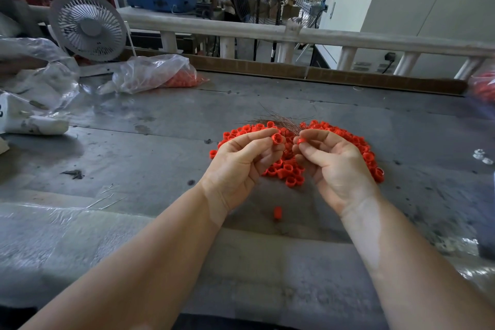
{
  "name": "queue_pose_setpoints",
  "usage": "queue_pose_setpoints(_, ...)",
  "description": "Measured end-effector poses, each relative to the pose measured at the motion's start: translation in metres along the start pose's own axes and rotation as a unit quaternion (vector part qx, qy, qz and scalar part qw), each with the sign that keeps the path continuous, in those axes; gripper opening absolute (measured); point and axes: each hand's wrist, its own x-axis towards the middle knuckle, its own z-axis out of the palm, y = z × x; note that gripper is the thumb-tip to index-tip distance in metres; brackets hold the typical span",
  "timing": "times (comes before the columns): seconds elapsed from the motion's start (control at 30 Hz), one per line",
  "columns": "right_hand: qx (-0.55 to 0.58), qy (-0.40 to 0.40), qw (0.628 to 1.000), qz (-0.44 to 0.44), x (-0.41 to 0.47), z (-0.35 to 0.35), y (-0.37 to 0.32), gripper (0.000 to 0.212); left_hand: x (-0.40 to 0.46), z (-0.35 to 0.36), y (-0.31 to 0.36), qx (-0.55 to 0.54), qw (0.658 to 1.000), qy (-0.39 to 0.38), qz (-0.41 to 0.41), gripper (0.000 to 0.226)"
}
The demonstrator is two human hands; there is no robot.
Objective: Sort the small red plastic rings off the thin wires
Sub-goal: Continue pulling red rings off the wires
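Red plastic rings (292, 161) heaped at table (160, 147) centre, wires (281, 119) at 12 o'clock; my left hand (241, 163) and right hand (332, 166) each pinch one light, stiff ring by its rim

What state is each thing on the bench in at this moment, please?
left hand: pinches a red ring
right hand: pinches another ring
ring pile: loose on table
thin wires: bundled behind pile
stray ring: lies alone
plastic bag: slumped, holds rings
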Motion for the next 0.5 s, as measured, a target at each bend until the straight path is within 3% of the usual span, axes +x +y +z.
queue_pose_setpoints(0.5, 0.053, -0.079, 0.995, 0.022, -0.0004, -0.0008, -0.0011, 0.018, -0.0012, 0.0012, -0.0014, 0.055, 0.998, -0.023, 0.006, 0.034)
